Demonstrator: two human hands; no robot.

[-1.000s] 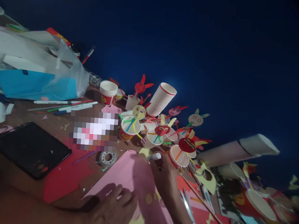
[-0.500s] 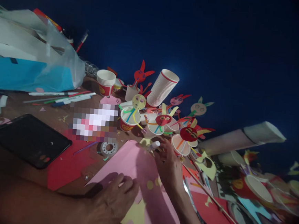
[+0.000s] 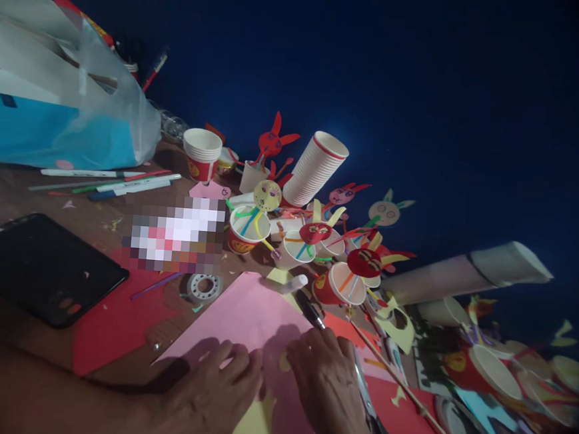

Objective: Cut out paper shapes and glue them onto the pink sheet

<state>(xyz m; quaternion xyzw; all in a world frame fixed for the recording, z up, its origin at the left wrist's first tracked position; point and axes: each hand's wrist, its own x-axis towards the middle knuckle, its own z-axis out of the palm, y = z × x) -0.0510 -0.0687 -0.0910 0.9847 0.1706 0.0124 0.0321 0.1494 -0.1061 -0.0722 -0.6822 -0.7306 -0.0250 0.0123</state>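
Note:
My left hand (image 3: 212, 395) rests on a sheet of pink paper (image 3: 242, 307), its fingers bent and closed. Whatever lies under its fingertips is hidden. A yellow paper piece (image 3: 253, 428) shows beside that hand, lower down. To the right, my right hand (image 3: 324, 383) is low over the same sheet with fingers curled together. A small yellow paper circle (image 3: 285, 362) is at its fingertips; whether it is pinched I cannot tell. Just beyond the right hand lie a black pen (image 3: 311, 310) and a small white tube (image 3: 294, 284). Scissors (image 3: 372, 407) lie beside the right wrist.
Paper cups with paper-faced puppets (image 3: 250, 224) stand behind the sheet, near a tall leaning cup stack (image 3: 316, 169). At left are a black tray-like slab (image 3: 45, 268), markers (image 3: 136, 188) and a plastic bag (image 3: 112, 103). A tape roll (image 3: 203, 288) sits nearby; a stick (image 3: 388, 365) lies right.
My right hand has drawn back from beside the white tube toward me, down to the yellow circle. The black pen now shows uncovered. My left hand stays on the paper; the view has shifted slightly.

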